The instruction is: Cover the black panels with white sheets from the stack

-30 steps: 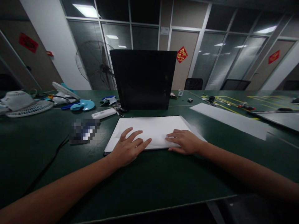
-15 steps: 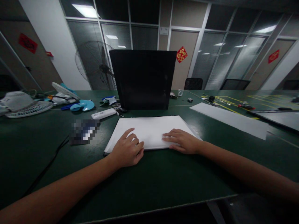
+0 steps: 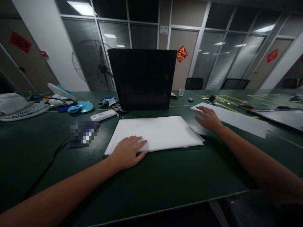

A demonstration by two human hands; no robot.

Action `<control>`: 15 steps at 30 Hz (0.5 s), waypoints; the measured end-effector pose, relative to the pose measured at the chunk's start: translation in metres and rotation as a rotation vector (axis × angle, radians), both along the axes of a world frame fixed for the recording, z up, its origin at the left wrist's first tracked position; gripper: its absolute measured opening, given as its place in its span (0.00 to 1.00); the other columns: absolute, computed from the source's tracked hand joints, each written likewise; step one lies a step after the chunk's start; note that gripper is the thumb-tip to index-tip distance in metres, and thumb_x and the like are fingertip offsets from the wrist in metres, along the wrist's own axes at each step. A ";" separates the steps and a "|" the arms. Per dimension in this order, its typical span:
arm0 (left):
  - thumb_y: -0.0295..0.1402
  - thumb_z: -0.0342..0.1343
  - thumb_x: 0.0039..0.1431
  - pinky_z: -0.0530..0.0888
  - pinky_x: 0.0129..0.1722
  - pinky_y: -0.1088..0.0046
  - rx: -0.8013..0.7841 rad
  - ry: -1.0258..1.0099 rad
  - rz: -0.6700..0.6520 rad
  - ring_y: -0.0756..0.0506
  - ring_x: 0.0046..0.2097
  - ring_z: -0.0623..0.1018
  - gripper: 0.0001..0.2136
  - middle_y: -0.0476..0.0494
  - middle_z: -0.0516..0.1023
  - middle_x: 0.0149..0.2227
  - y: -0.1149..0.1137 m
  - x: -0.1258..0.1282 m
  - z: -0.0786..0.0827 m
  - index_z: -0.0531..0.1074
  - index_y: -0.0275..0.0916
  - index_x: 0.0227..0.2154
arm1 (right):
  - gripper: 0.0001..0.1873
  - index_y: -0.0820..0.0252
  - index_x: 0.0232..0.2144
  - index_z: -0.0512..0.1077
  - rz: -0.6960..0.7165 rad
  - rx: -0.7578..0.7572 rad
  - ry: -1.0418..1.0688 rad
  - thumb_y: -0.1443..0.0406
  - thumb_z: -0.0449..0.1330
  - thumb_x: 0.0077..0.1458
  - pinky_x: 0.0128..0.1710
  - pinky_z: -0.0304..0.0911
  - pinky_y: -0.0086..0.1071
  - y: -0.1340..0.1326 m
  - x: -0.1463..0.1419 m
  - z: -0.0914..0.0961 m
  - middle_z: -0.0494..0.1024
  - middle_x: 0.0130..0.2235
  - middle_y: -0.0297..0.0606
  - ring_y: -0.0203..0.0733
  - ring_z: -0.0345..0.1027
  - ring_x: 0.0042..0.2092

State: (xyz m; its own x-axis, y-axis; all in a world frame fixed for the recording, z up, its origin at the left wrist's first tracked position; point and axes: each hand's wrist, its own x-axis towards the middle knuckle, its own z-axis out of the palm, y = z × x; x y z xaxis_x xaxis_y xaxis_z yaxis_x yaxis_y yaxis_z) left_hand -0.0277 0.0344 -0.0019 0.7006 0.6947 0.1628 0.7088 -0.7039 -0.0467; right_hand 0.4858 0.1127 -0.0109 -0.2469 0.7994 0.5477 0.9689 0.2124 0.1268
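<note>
A flat white panel, with dark edging on its left side, lies on the green table in front of me. My left hand rests on the panel's near left part, fingers stretched out and holding nothing. A thin sheet edge sticks out past the panel's right side. My right hand is off the panel, to its right, with fingers apart and nothing in them. It hovers over or touches the near-left end of a long white sheet; which of the two I cannot tell.
Behind the panel stands a large black screen-like board. To the left are a white elongated device, a blurred-out item with a dark strap, blue fan blades and white fan parts. A dark-framed panel lies far right.
My right hand has lifted off the white panel and moved right and away from me, to the long white sheet. My left hand has flattened on the panel. The view has shifted slightly.
</note>
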 end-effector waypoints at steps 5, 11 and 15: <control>0.51 0.47 0.71 0.71 0.62 0.45 -0.003 -0.003 0.001 0.31 0.65 0.73 0.27 0.35 0.72 0.65 0.001 0.000 -0.001 0.70 0.44 0.65 | 0.43 0.72 0.70 0.62 -0.771 -0.267 0.223 0.45 0.54 0.67 0.63 0.49 0.61 0.002 0.114 -0.025 0.58 0.69 0.73 0.68 0.49 0.71; 0.51 0.47 0.71 0.71 0.63 0.46 -0.002 -0.002 0.002 0.32 0.65 0.73 0.27 0.36 0.72 0.66 0.003 0.000 -0.004 0.70 0.44 0.65 | 0.38 0.60 0.67 0.67 -0.860 -0.452 0.276 0.43 0.49 0.68 0.54 0.57 0.64 0.007 0.125 -0.030 0.64 0.64 0.69 0.70 0.59 0.64; 0.52 0.46 0.71 0.70 0.63 0.44 -0.011 0.002 0.012 0.31 0.66 0.72 0.28 0.36 0.71 0.66 0.004 -0.001 -0.005 0.69 0.45 0.65 | 0.32 0.61 0.64 0.72 -0.819 -0.447 0.205 0.47 0.50 0.69 0.54 0.60 0.58 0.011 0.111 -0.028 0.65 0.65 0.66 0.70 0.58 0.65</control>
State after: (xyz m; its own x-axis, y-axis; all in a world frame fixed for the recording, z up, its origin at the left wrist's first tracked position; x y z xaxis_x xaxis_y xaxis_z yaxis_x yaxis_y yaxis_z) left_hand -0.0283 0.0383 -0.0072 0.6923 0.7051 0.1537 0.7174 -0.6955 -0.0407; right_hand 0.5973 0.1236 -0.0387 0.5491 0.8271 0.1201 0.8324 -0.5540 0.0095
